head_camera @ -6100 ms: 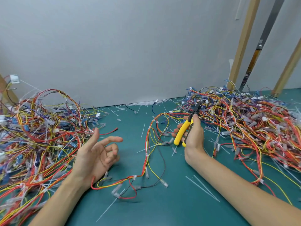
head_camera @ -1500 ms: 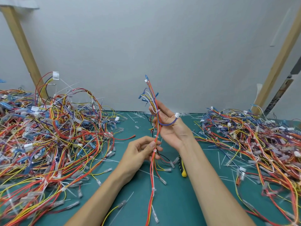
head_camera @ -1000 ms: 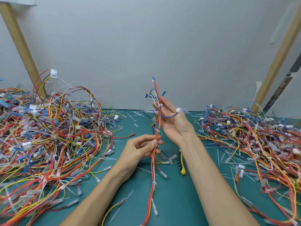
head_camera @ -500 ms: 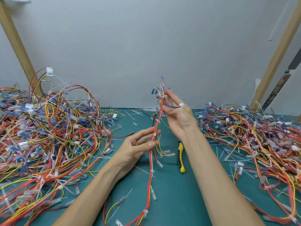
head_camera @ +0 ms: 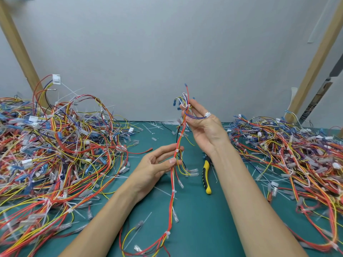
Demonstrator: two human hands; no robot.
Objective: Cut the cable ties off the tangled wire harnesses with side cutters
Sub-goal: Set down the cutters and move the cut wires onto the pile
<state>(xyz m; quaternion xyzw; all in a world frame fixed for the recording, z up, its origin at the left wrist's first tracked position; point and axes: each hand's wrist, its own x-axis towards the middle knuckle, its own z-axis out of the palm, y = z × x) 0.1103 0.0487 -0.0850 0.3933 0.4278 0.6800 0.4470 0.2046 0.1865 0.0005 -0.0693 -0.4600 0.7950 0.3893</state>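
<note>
Two hands are up over the teal counter point(head_camera: 196, 230), both on one wire harness point(head_camera: 173, 182) of red, yellow and white strands, held roughly upright. The right hand point(head_camera: 204, 130), palm toward the camera, grips the upper end between thumb and fingers. Blue-tipped leads fan out above it, and a purple wire loops across the fingers to a small white connector point(head_camera: 207, 114). The left hand point(head_camera: 157, 164) is lower down, thumb and forefinger pinching the bundle just beside a white cable tie point(head_camera: 176, 150). Below that hand the harness drops to the counter and curls toward the bottom edge, with more white ties spaced along it. The side cutters point(head_camera: 206, 175) — yellow and black handles — lie flat on the counter apart from both hands, between the hanging harness and the right forearm, their head end hidden behind the right wrist. There's a big tangled left pile point(head_camera: 55, 145) of harnesses and a right pile point(head_camera: 287, 154) too. Tie offcuts point(head_camera: 154, 125) lie scattered on the counter between them. Behind is a grey wall point(head_camera: 167, 43), with a slanted left post point(head_camera: 20, 51) and right post point(head_camera: 315, 58).
</note>
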